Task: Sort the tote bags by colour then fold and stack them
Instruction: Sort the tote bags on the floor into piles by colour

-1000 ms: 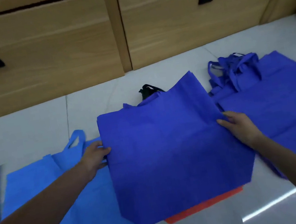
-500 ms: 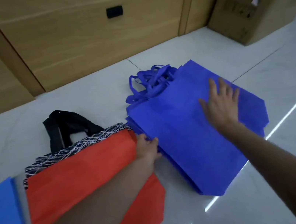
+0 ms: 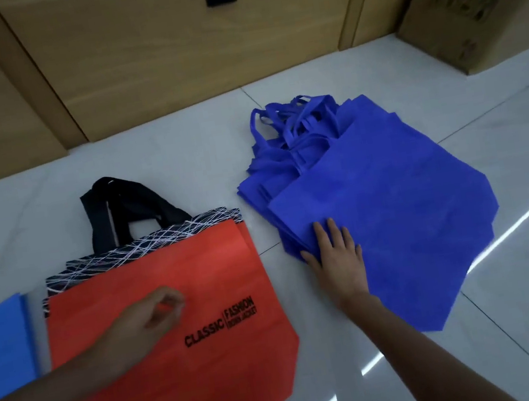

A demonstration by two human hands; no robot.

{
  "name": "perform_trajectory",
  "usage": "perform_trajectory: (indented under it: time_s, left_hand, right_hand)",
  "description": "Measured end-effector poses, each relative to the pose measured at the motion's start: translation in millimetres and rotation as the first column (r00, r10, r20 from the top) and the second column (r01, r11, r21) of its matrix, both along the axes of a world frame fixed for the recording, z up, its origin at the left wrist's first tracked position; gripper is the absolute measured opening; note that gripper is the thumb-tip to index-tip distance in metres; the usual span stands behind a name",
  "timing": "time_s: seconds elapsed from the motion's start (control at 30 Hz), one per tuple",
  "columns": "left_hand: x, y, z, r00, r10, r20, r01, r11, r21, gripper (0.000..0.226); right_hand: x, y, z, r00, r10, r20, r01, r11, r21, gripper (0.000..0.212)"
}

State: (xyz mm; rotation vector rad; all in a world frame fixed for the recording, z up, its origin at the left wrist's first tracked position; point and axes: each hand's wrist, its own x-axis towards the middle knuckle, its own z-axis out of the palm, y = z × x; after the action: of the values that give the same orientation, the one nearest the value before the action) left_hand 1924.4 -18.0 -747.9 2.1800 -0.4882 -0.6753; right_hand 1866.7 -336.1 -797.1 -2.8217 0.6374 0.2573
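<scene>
**Carefully: the fanned blue stack could slide apart**

The right grip lies flat, fingers straight, on the near-left corner of the dark blue stack on the floor. A sideways push could skew its offset layers. Its handles point away toward the cabinet, and its long axis runs far-left to near-right. The left grip is curled and blurred above the red bag, and I cannot tell whether it pinches anything.

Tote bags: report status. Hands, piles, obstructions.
Right hand flat on the stack of dark blue fabric totes. Left hand curled over the orange printed fabric tote, grip unclear. Black line-patterned tote lies under it. No obstruction seen.
</scene>
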Motion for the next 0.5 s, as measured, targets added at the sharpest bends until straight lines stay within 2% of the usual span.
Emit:
perform_trajectory:
  time_s: [0.03,0.1,0.17,0.2,0.27,0.33,0.4,0.5]
  left_hand:
    - [2,16,4,1.000,-0.002,0.031,0.001,0.999,0.039,0.015]
    - [4,45,11,0.995,-0.034,0.099,0.022,0.992,0.121,0.023]
    - [6,72,15,0.992,-0.032,0.122,0.010,0.985,0.173,0.030]
    - [8,86,16,0.992,-0.026,0.125,0.001,0.980,0.198,0.029]
    - [10,113,27,0.992,-0.029,0.121,0.000,0.972,0.233,0.021]
    - [5,148,42,0.992,-0.062,0.112,0.025,0.953,0.303,0.006]
    - [-6,191,59,0.991,-0.068,0.115,0.024,0.939,0.344,0.027]
    - [-29,256,80,0.991,-0.027,0.134,-0.027,0.923,0.384,0.028]
  right_hand:
    - [6,1,0,0.999,-0.020,-0.029,0.021,1.000,0.023,0.066]
    - [15,9,2,0.990,-0.042,-0.137,0.037,0.999,-0.039,0.071]
    - [24,30,9,0.992,-0.044,-0.119,0.030,0.993,-0.117,0.069]
    - [30,48,14,0.997,-0.001,-0.073,-0.007,0.994,-0.112,0.063]
    - [42,100,26,0.973,0.229,0.004,-0.228,0.972,-0.050,0.048]
    - [54,167,36,0.868,0.495,0.024,-0.496,0.867,0.053,0.036]
    - [61,239,50,0.751,0.659,0.041,-0.654,0.734,0.182,0.031]
    - [62,333,75,0.597,0.796,0.098,-0.785,0.554,0.276,0.031]
